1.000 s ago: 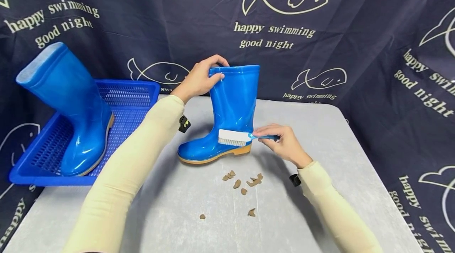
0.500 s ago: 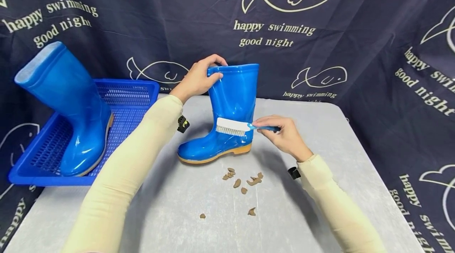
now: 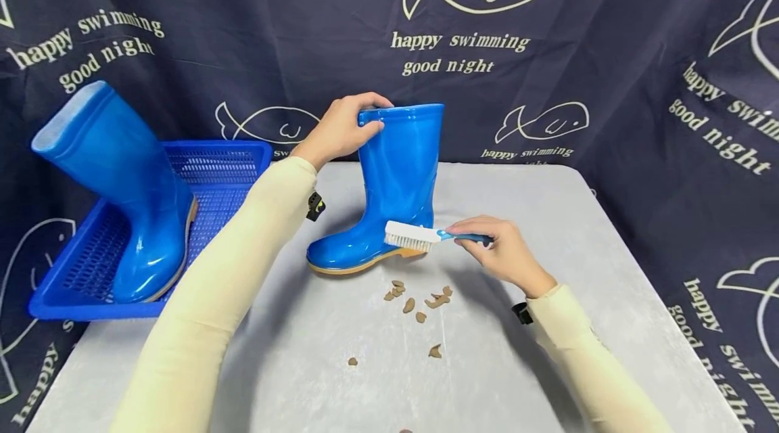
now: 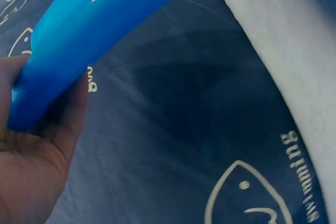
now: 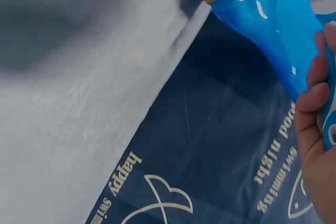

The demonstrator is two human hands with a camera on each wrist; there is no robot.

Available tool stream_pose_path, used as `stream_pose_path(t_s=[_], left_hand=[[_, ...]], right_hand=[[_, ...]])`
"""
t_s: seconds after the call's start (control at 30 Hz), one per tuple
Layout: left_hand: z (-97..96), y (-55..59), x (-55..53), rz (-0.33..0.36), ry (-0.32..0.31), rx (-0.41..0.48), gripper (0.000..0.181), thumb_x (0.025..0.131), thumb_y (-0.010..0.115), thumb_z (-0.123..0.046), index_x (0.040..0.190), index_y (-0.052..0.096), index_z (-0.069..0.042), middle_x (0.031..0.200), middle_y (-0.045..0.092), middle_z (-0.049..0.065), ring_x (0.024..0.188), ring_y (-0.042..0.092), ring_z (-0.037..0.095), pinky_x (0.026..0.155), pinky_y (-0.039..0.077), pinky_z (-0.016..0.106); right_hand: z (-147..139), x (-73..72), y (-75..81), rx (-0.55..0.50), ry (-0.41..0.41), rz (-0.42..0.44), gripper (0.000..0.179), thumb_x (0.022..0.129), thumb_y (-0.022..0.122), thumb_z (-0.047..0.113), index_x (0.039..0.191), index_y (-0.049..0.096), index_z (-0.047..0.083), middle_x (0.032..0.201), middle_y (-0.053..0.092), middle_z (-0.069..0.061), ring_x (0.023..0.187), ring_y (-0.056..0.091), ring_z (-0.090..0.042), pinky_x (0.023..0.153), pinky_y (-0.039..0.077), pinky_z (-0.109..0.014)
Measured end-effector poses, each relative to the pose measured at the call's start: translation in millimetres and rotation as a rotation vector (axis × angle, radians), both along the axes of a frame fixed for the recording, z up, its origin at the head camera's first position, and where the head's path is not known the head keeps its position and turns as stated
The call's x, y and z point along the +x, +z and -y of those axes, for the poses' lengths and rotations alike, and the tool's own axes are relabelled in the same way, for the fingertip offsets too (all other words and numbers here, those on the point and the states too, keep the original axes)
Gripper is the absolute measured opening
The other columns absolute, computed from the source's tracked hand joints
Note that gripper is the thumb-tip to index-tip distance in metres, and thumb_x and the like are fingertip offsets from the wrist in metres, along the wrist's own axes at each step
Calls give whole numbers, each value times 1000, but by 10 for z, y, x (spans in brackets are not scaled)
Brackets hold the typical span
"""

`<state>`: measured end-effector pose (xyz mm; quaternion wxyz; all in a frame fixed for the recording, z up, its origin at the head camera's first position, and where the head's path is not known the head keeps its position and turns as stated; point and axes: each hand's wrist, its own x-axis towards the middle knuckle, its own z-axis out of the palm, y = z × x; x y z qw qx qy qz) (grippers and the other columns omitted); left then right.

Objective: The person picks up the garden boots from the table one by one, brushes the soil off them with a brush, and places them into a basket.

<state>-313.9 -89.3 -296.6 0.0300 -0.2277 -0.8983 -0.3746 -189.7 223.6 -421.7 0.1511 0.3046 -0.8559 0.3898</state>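
A shiny blue rain boot (image 3: 398, 162) with a tan sole stands upright on the grey table, toe to the left. My left hand (image 3: 343, 127) grips the top rim of its shaft, thumb outside and fingers over the edge; the left wrist view shows the boot shaft (image 4: 100, 30) between thumb and fingers. My right hand (image 3: 502, 250) holds a scrub brush (image 3: 410, 233) by its blue handle. The brush's white head overlaps the boot's heel area, bristles downward. In the right wrist view, fingers curl round the brush handle (image 5: 329, 108).
A second blue boot (image 3: 143, 196) leans in a blue perforated basket (image 3: 228, 166) at the left. Several brown crumbs (image 3: 409, 306) lie on the grey table (image 3: 517, 196) in front of the standing boot. A dark fish-print curtain (image 3: 341, 13) hangs behind.
The brush rose a little up the boot, then came back down toward the heel and slightly right. My left hand keeps its hold on the rim. The head view has shifted slightly.
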Motion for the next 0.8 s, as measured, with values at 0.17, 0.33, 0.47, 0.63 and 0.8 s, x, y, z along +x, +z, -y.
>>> stream_pose_path(t_s=[0.17, 0.33, 0.47, 0.63, 0.8], left_hand=[[-99, 99, -22, 33, 39, -124, 36, 101, 59, -23, 136, 60, -14, 134, 64, 11, 117, 63, 28, 106, 52, 46], [-185, 136, -25, 78, 38, -244, 41, 101, 60, -26, 140, 59, -11, 142, 60, 11, 122, 62, 30, 110, 49, 47], [-167, 146, 16, 71, 0, -247, 37, 101, 61, -25, 135, 62, -9, 137, 63, 13, 117, 63, 31, 108, 50, 47], [-85, 263, 166, -10, -57, -202, 24, 100, 64, -20, 120, 70, -10, 117, 69, 12, 104, 62, 27, 100, 52, 43], [16, 612, 304, -192, -24, -153, 20, 98, 65, -17, 114, 73, -8, 110, 73, 12, 103, 62, 26, 96, 48, 41]], right_hand=[[-114, 145, 26, -73, -83, -31, 27, 80, 78, -7, 104, 79, 6, 99, 78, -11, 79, 61, 6, 66, 49, -9], [-200, 270, -10, -129, -153, -28, 29, 80, 76, -11, 106, 77, 2, 98, 78, -15, 87, 66, 11, 74, 53, -7], [-218, 348, -15, -159, -183, 0, 29, 84, 75, -8, 109, 76, 5, 101, 77, -14, 85, 66, 9, 72, 52, -8], [-224, 429, -4, -183, -262, -5, 28, 88, 71, -5, 114, 74, 6, 94, 76, -4, 78, 62, 6, 66, 48, -8], [-277, 443, 20, -277, -400, 4, 29, 90, 70, -3, 117, 73, 6, 90, 69, 18, 76, 62, 4, 69, 47, -8]])
